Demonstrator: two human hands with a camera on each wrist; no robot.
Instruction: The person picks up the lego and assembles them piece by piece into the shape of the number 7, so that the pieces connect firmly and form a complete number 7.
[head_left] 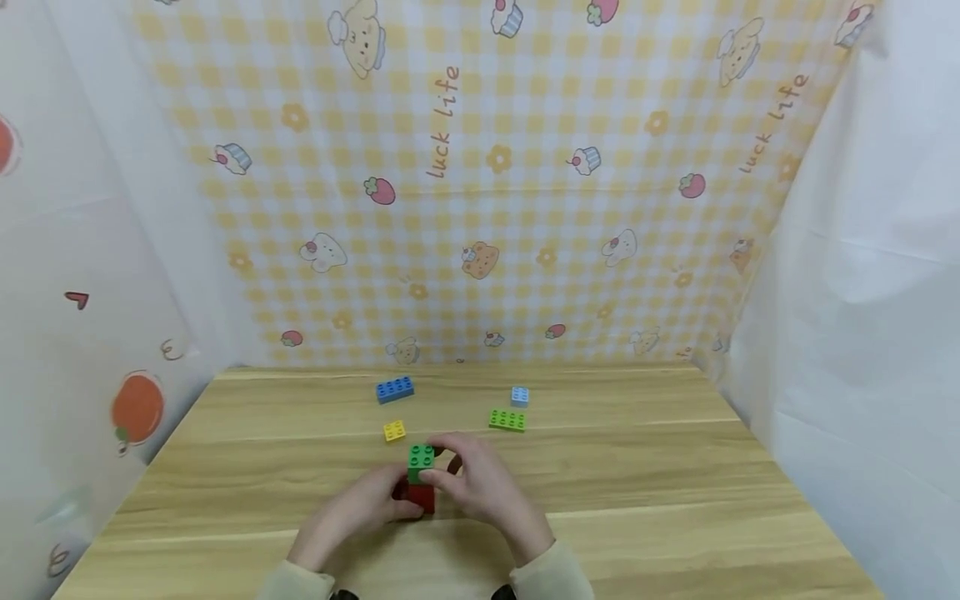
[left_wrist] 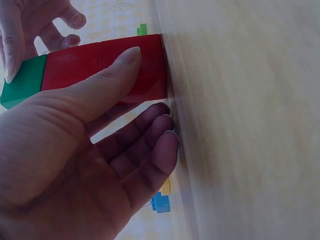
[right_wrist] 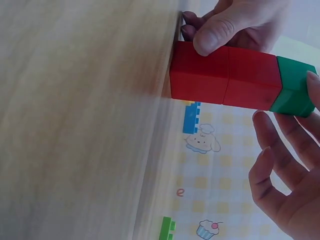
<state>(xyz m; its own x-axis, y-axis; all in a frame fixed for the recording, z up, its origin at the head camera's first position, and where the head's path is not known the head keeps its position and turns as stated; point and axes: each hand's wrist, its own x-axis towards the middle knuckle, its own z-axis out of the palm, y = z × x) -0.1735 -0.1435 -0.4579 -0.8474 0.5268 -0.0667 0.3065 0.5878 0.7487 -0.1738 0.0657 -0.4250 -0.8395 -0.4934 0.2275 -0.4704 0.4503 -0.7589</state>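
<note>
A small tower of toy building bricks stands upright on the wooden table (head_left: pixel 645 467). Two red bricks, the lower red brick (right_wrist: pixel 197 77) and the upper red brick (right_wrist: pixel 252 77), carry a green brick (head_left: pixel 422 463) with studs on top. Down at the base, my left hand (head_left: pixel 363 502) grips the lower red brick, its thumb against the near side. My right hand (head_left: pixel 480 483) pinches the green brick between thumb and fingers. The bricks meet closely in both wrist views; whether their studs are fully pressed in cannot be told.
Beyond the hands lie a blue brick (head_left: pixel 395 390) and a yellow brick (head_left: pixel 394 431) on the left, with a light blue brick (head_left: pixel 520 396) and a light green brick (head_left: pixel 507 421) on the right. A checked cloth (head_left: pixel 525 208) hangs behind the table.
</note>
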